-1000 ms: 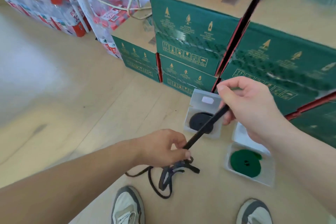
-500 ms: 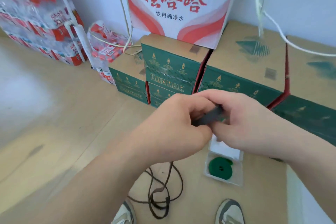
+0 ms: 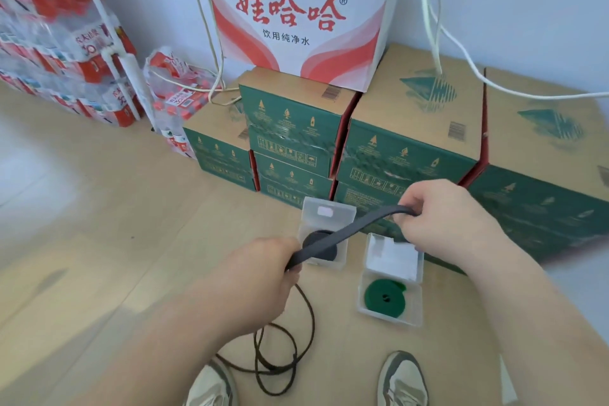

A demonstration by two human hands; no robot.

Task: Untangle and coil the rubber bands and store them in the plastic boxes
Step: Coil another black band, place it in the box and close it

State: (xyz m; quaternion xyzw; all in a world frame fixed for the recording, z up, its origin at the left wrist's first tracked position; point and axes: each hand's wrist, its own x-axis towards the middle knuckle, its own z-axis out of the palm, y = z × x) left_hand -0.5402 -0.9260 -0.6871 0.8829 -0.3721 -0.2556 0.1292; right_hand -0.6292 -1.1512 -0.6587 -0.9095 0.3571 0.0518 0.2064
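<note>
A person's left hand and right hand are each pinching a black band, pulling a stretch taut just left of the green-coil box while its tail is lying looped on the floor further left, so untangling seems underway and winding a coil probably comes next.

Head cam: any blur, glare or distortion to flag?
Head view: soft even light, no hard glare; floor at the frame's left edge washed out and smeared; wide-angle bend curves the green cartons at right; black rubber band between left hand and right hand reads sharp.
</note>
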